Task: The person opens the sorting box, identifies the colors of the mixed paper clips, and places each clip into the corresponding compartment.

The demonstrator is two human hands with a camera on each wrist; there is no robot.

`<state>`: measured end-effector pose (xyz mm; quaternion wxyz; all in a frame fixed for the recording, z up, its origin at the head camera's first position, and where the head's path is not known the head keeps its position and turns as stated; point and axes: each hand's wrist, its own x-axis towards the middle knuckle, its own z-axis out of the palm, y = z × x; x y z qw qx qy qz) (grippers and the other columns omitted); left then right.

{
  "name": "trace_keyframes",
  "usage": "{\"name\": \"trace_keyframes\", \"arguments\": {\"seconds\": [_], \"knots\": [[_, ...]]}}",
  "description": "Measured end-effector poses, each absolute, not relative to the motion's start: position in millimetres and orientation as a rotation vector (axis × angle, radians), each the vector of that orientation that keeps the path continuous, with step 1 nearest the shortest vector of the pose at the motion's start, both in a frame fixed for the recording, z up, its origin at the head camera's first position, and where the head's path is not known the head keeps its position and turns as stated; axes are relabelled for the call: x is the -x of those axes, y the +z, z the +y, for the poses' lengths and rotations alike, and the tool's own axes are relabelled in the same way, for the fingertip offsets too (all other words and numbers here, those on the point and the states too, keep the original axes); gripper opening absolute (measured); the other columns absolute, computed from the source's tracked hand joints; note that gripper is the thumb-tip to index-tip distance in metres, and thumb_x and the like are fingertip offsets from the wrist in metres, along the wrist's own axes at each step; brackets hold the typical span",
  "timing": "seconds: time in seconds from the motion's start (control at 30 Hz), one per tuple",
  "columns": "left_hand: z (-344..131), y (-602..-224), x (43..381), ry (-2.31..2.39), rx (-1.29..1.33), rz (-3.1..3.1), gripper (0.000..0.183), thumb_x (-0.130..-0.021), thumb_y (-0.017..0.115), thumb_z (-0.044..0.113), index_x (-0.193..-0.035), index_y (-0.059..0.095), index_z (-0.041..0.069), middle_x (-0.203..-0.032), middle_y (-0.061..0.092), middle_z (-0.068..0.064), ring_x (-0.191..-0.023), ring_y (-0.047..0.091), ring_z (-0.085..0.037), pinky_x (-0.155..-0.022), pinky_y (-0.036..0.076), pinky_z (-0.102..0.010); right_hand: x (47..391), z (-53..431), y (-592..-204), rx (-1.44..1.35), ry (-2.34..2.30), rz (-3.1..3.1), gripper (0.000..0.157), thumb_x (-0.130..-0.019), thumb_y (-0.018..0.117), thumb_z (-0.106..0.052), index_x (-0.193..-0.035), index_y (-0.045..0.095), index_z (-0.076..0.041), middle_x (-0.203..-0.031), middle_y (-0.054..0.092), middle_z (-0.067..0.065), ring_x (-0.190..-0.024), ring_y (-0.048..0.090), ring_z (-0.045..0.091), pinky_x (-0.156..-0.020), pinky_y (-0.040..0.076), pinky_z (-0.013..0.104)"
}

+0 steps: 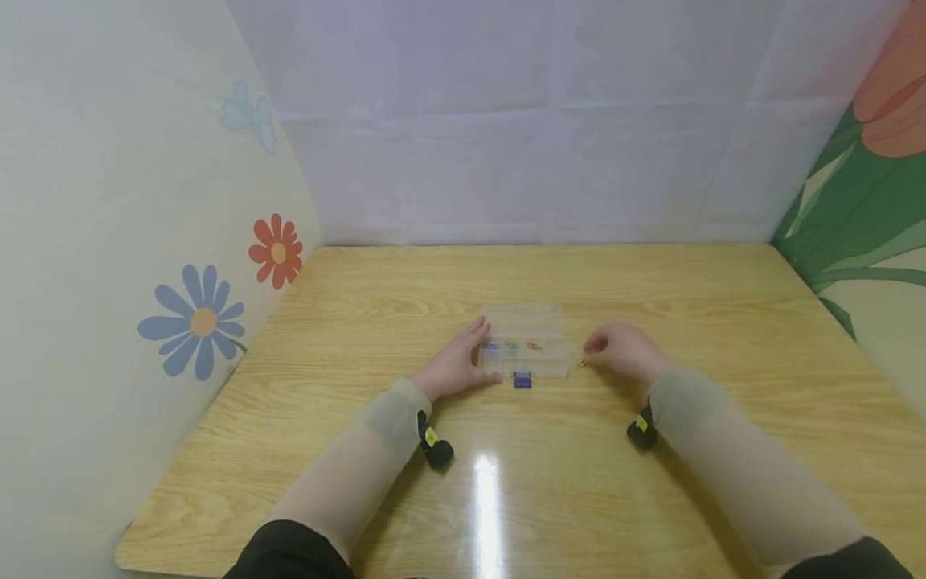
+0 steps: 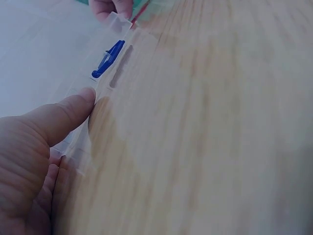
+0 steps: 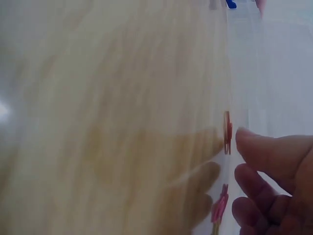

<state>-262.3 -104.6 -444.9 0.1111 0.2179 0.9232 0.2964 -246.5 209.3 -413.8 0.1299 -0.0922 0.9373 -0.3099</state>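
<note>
A clear plastic compartment box (image 1: 553,366) stands mid-table with its lid (image 1: 522,319) raised at the back and a blue latch (image 1: 522,379) at the front. My left hand (image 1: 457,363) grips its left end, thumb on the front wall in the left wrist view. Inside lie blue clips (image 1: 492,346), green clips (image 1: 512,345) and orange clips (image 1: 534,346), in separate compartments. Right of the box, my right hand (image 1: 620,351) hovers with thumb and forefinger apart beside an orange paper clip (image 3: 227,132). A pink clip (image 3: 220,204) lies under the curled fingers.
The box stands on a glossy wood-grain table (image 1: 347,314). A pale cloth wall (image 1: 448,177) rises along the back edge, with flower-printed panels (image 1: 195,322) at the sides. Small black wrist cameras (image 1: 436,449) hang at both wrists.
</note>
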Motion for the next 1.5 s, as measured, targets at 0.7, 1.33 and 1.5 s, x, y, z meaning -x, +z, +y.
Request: {"name": "trace_keyframes", "arguments": {"seconds": [0.7,1.33,1.5], "knots": [[-104,-445,261,0.846,-0.648,2.719,0.103,-0.077,0.077,0.048,-0.154,0.02,0.011,-0.161,0.006,-0.002,-0.146,0.013,-0.026,-0.117,0.014,-0.042,245,201,-412,0.228,-0.774,2.708,0.009,-0.087,0.068,-0.016,-0.086,0.063,-0.009,-0.086,0.06,0.006,-0.08,0.053,0.022,-0.07,0.045,0.035],[-104,-444,260,0.858,-0.635,2.724,0.102,-0.077,0.077,0.047,-0.154,0.02,0.012,-0.161,0.007,-0.002,-0.146,0.013,-0.026,-0.117,0.015,-0.041,247,188,-385,0.145,-0.97,2.701,0.025,-0.097,0.056,-0.02,-0.117,0.061,-0.005,-0.118,0.06,0.017,-0.082,0.058,0.027,-0.061,0.053,0.036],[-104,-443,259,0.861,-0.64,2.724,0.101,-0.078,0.077,0.047,-0.154,0.021,0.011,-0.161,0.007,-0.002,-0.146,0.014,-0.026,-0.117,0.015,-0.041,250,176,-382,0.209,-0.977,2.735,0.021,-0.096,0.057,-0.019,-0.111,0.064,-0.006,-0.114,0.063,0.014,-0.097,0.058,0.028,-0.081,0.052,0.043]]}}
